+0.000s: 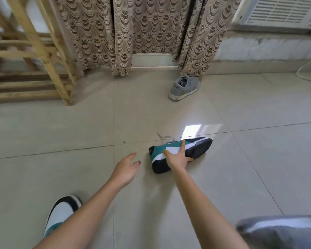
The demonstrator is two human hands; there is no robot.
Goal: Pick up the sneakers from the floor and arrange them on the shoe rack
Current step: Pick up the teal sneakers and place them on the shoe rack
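**Floor stock: sneakers, one in hand**

Teal sneaker (pixel 180 154): on its side on the tiled floor (pixel 61 126), centre; right hand (pixel 177 159) clasps its midsection. Left hand (pixel 126 168), at its 9 o'clock, fingers spread, holding nothing. Grey sneaker (pixel 184 88): upright at 12 o'clock by the curtain (pixel 142 33). Wooden shoe rack (pixel 31 65): 10 o'clock.

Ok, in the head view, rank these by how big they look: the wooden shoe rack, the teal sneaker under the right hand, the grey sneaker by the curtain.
1. Wooden shoe rack, cut off by the frame edge.
2. Teal sneaker, lying tilted, right hand on it.
3. Grey sneaker.

The grey sneaker sits farther from the camera, so the two sneakers' true sizes may be alike.
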